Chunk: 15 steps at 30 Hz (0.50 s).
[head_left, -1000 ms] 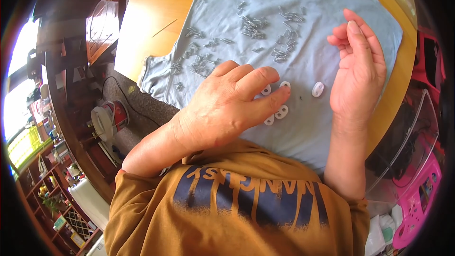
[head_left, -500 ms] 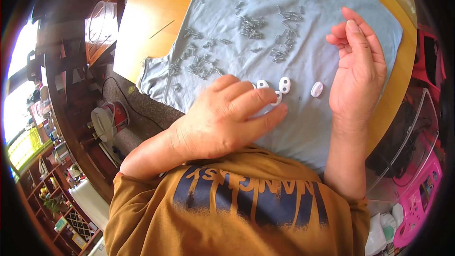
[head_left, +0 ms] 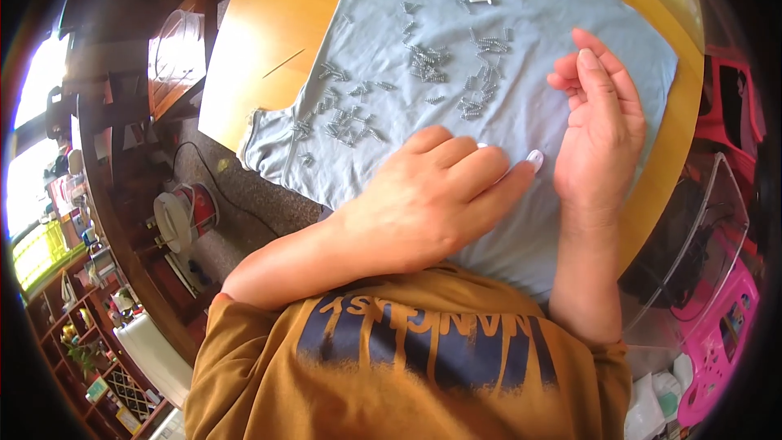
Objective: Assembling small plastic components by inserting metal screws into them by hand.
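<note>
Blue cloth (head_left: 529, 57) on table: left hand (head_left: 436, 195) flat, hiding white pieces (head_left: 534, 158); right hand (head_left: 599, 126) open, empty.

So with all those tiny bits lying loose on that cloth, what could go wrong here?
The left hand lies flat over small white pieces, so one might get dragged or flicked away unseen. The little metal springs lie scattered loose on the blue cloth; a tug on the cloth, which hangs over the table edge, could roll them to the floor. The right hand rests beside one cluster and could brush it.
</note>
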Each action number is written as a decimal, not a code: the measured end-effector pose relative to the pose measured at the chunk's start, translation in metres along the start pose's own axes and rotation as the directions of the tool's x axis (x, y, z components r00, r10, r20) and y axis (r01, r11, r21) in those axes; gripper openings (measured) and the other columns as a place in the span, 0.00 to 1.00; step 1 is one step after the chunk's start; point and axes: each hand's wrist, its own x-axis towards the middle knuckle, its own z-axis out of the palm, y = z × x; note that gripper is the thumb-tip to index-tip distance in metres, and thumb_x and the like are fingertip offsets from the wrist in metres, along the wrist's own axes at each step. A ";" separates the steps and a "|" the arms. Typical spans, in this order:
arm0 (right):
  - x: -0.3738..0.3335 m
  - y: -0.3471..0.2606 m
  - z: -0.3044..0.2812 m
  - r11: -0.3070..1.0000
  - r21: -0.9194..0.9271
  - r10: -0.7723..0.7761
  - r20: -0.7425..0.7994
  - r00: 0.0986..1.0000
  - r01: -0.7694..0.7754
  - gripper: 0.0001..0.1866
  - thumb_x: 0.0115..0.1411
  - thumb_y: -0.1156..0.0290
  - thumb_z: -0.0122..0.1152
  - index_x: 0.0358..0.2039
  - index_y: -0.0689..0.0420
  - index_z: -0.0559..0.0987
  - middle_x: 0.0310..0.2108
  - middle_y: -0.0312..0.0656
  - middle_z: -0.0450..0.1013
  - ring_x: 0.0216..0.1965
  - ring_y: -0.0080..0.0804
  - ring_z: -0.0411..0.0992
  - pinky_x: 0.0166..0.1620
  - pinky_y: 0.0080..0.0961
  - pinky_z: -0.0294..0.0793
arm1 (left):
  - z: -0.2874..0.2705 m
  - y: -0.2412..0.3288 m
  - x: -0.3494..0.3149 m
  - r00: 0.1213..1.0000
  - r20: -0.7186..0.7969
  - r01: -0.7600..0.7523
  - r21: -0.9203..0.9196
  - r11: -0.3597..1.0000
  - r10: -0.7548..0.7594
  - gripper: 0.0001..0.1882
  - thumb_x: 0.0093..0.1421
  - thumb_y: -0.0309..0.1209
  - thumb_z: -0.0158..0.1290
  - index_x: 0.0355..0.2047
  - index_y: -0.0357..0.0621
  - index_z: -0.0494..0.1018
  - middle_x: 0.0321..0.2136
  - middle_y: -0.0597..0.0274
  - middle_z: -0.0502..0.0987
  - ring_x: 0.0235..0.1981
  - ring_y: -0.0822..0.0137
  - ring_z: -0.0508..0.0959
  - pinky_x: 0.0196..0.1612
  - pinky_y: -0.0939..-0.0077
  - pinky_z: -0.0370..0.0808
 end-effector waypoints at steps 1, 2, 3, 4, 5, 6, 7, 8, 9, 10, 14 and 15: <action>-0.001 -0.001 0.002 1.000 0.007 0.001 0.002 1.000 -0.001 0.12 0.58 0.71 0.55 0.39 0.64 0.77 0.26 0.36 0.73 0.30 0.21 0.67 0.38 0.17 0.66 | 0.002 0.002 0.005 0.999 -0.002 0.034 0.034 0.999 -0.034 0.25 0.38 0.27 0.57 0.43 0.45 0.74 0.29 0.67 0.69 0.24 0.69 0.71 0.29 0.76 0.65; -0.004 -0.002 0.004 1.000 0.011 -0.014 0.015 1.000 0.014 0.12 0.58 0.71 0.55 0.39 0.64 0.77 0.26 0.36 0.73 0.30 0.21 0.67 0.38 0.17 0.66 | 0.004 0.003 0.007 0.999 -0.013 0.030 0.069 0.997 -0.029 0.23 0.41 0.27 0.56 0.42 0.46 0.73 0.25 0.67 0.66 0.24 0.68 0.70 0.28 0.76 0.65; -0.003 -0.002 0.004 1.000 0.012 -0.002 0.007 1.000 0.002 0.12 0.58 0.71 0.55 0.40 0.64 0.77 0.26 0.36 0.73 0.30 0.21 0.67 0.38 0.17 0.66 | 0.007 0.002 0.010 0.999 -0.024 0.027 0.077 0.997 -0.025 0.23 0.41 0.27 0.56 0.42 0.46 0.73 0.25 0.67 0.66 0.24 0.68 0.70 0.28 0.76 0.65; -0.002 -0.001 0.004 1.000 0.014 0.009 0.001 1.000 -0.009 0.12 0.59 0.71 0.55 0.40 0.64 0.77 0.26 0.36 0.73 0.30 0.21 0.67 0.37 0.17 0.66 | 0.010 0.001 0.012 1.000 -0.017 0.026 0.089 0.996 -0.025 0.20 0.43 0.28 0.56 0.40 0.45 0.73 0.25 0.67 0.65 0.24 0.68 0.70 0.28 0.75 0.65; -0.002 -0.001 0.004 1.000 0.017 -0.006 0.012 1.000 0.006 0.12 0.59 0.71 0.55 0.40 0.64 0.77 0.26 0.36 0.73 0.30 0.21 0.67 0.37 0.17 0.66 | 0.010 0.000 0.013 1.000 -0.012 0.026 0.102 0.994 -0.025 0.18 0.44 0.28 0.56 0.38 0.45 0.73 0.24 0.67 0.64 0.24 0.68 0.69 0.28 0.75 0.65; -0.003 0.001 0.003 1.000 0.014 0.011 0.003 1.000 -0.011 0.12 0.59 0.71 0.55 0.40 0.64 0.77 0.26 0.36 0.73 0.30 0.21 0.67 0.37 0.16 0.66 | 0.012 0.000 0.012 0.999 -0.024 0.024 0.111 0.994 -0.021 0.18 0.44 0.28 0.56 0.38 0.45 0.73 0.24 0.67 0.64 0.24 0.68 0.69 0.28 0.75 0.65; -0.004 0.002 0.003 1.000 0.012 0.028 -0.004 1.000 -0.028 0.12 0.59 0.71 0.54 0.40 0.64 0.76 0.26 0.36 0.73 0.30 0.21 0.67 0.37 0.16 0.67 | 0.013 0.000 0.011 0.999 -0.044 0.030 0.100 0.995 -0.026 0.16 0.44 0.28 0.56 0.37 0.45 0.73 0.23 0.67 0.64 0.24 0.68 0.69 0.28 0.75 0.65; -0.003 0.003 0.003 1.000 0.014 0.015 0.007 1.000 -0.015 0.12 0.59 0.71 0.54 0.40 0.64 0.76 0.26 0.36 0.73 0.30 0.21 0.67 0.37 0.16 0.67 | 0.012 0.000 0.011 0.997 -0.064 0.036 0.090 0.995 -0.030 0.15 0.44 0.28 0.56 0.36 0.45 0.73 0.22 0.67 0.63 0.24 0.68 0.69 0.28 0.74 0.65; -0.004 0.003 0.002 1.000 0.003 0.014 0.002 1.000 -0.014 0.12 0.59 0.71 0.54 0.40 0.64 0.76 0.27 0.36 0.73 0.30 0.20 0.67 0.37 0.17 0.67 | 0.012 0.002 0.009 0.997 -0.076 0.037 0.099 0.994 -0.029 0.15 0.44 0.28 0.56 0.36 0.45 0.73 0.22 0.67 0.63 0.24 0.68 0.69 0.28 0.74 0.65; -0.005 0.004 0.002 1.000 -0.007 0.013 -0.002 1.000 -0.013 0.12 0.60 0.71 0.54 0.40 0.64 0.76 0.27 0.36 0.72 0.30 0.20 0.67 0.37 0.17 0.67 | 0.011 0.003 0.008 0.996 -0.086 0.046 0.071 0.996 -0.040 0.16 0.44 0.27 0.56 0.36 0.44 0.73 0.22 0.67 0.64 0.24 0.68 0.69 0.28 0.74 0.66; -0.007 0.006 0.003 0.999 -0.040 -0.036 0.014 0.999 0.036 0.12 0.60 0.70 0.54 0.40 0.64 0.76 0.27 0.36 0.72 0.30 0.20 0.67 0.38 0.17 0.68 | 0.002 0.011 -0.009 0.993 -0.118 0.032 0.024 0.999 -0.029 0.16 0.43 0.26 0.57 0.36 0.43 0.74 0.22 0.67 0.66 0.23 0.67 0.70 0.28 0.73 0.66; -0.007 0.007 0.004 0.998 -0.043 -0.045 0.017 0.999 0.045 0.12 0.60 0.70 0.54 0.40 0.64 0.76 0.27 0.36 0.72 0.30 0.20 0.67 0.38 0.17 0.68 | 0.001 0.012 -0.017 0.991 -0.129 0.030 0.030 0.999 -0.026 0.16 0.43 0.26 0.57 0.36 0.43 0.74 0.22 0.67 0.66 0.23 0.67 0.70 0.28 0.73 0.66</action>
